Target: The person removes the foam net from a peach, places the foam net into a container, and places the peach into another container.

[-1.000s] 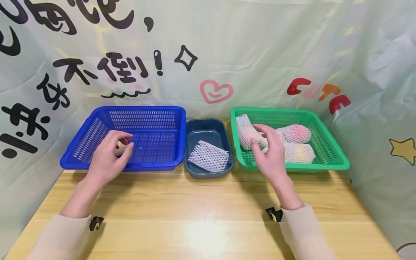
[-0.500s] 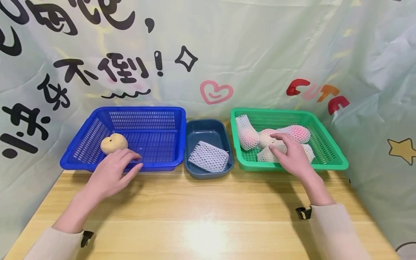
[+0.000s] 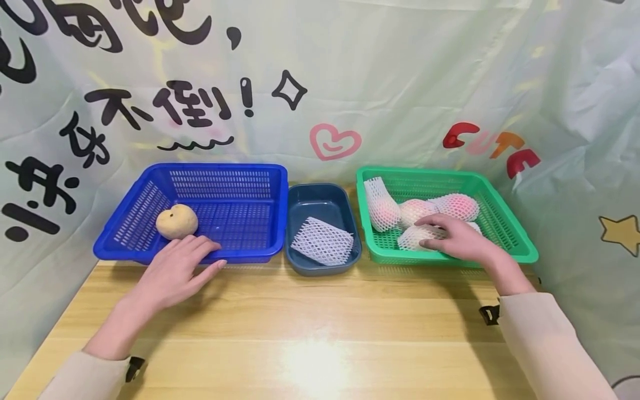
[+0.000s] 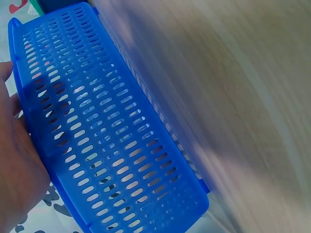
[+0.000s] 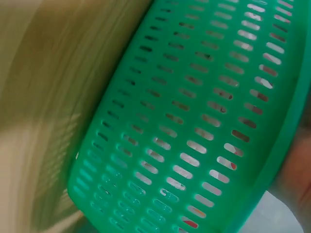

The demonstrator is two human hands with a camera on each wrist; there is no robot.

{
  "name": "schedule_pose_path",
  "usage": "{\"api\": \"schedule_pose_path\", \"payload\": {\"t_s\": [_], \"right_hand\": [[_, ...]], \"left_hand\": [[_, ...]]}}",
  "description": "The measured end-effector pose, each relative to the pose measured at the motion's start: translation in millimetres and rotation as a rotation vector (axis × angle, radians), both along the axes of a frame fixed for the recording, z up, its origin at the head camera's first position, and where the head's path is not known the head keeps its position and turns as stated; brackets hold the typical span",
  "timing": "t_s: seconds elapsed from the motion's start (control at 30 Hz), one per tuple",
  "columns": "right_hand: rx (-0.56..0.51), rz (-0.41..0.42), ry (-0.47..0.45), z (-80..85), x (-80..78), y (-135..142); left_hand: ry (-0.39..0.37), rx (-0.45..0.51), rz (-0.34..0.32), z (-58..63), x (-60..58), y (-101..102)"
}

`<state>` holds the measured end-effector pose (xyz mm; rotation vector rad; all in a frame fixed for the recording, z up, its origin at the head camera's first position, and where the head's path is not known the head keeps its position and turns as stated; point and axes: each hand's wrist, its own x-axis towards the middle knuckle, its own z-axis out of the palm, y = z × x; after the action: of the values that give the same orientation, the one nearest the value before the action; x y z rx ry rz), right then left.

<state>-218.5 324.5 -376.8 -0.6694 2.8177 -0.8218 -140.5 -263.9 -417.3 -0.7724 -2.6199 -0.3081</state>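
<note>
Head view: right hand [image 3: 462, 238] has lowered, gripping netted fruit [image 3: 413, 238], now the piece being handled; left hand [image 3: 172, 272] lies relaxed at blue basket [image 3: 252, 256].

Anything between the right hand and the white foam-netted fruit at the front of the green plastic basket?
Nothing visible: the right hand reaches over the front rim of the green basket, its fingers over the white foam-netted fruit. The other netted fruits lie farther back.

Head view bright and even; white glare on the tabletop [image 3: 320, 311] at lower centre, soft shadows lower left and lower right, edges stretched. Left wrist dimmer: blue basket [image 4: 104, 114] fairly clear, tabletop smeared right. Right wrist: green basket [image 5: 255, 150] softish, left side blurry.
</note>
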Motion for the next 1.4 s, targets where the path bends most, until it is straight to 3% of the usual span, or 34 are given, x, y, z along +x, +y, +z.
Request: {"api": "schedule_pose_path", "payload": {"t_s": [0.23,0.6,1.03,1.27,1.4], "right_hand": [[0.055,0.077,-0.006,-3.9,-11.7,2.9],[0.035,0.173,-0.053,-7.9,-21.1,3.6],[0.01,0.186,-0.185,-10.2,-31.8,-4.4],[-0.01,0.242,-0.188,-17.9,-40.4,-2.5],[-0.01,0.22,-0.186,-21.6,-40.1,-4.4]], "left_hand": [[0.02,-0.037,0.022,-1.3,-2.4,3.6],[0.029,-0.083,0.113,0.0,-0.3,10.0],[0.029,-0.068,0.111,-2.5,0.0,7.2],[0.024,-0.066,0.109,-4.5,-0.5,6.6],[0.021,-0.064,0.101,-5.3,-1.2,7.4]]}}
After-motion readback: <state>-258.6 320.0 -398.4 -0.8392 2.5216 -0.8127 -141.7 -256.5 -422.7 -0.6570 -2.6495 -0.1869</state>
